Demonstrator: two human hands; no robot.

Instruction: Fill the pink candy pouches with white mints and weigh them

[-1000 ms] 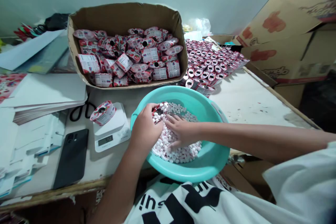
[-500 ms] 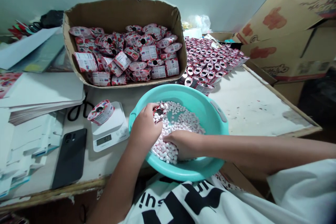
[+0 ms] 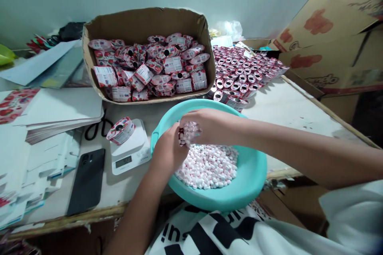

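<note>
My left hand [image 3: 168,149] is closed around a small red printed packet [image 3: 181,132], mostly hidden by the fingers, over the left side of a turquoise basin [image 3: 254,181]. My right hand [image 3: 209,125] is cupped against its mouth with a handful of white candies [image 3: 190,131], slightly blurred. Below both hands, a heap of small white and pale pink candies [image 3: 209,165] covers the basin's bottom. Left of the basin, a filled strawberry-print packet [image 3: 121,130] rests on a white digital scale [image 3: 143,137].
Behind the basin stands a cardboard box [image 3: 143,22] full of packets. Many upright open-topped packets [image 3: 242,73] crowd the table to its right. A dark phone [image 3: 86,181], black scissors [image 3: 97,125] and stacked white sheets [image 3: 64,107] lie at left. Large cartons [image 3: 323,55] stand at far right.
My right hand has risen from the candy heap to the packet's mouth, bringing candies with it. My left hand still grips the packet. The whole view has shifted slightly.
</note>
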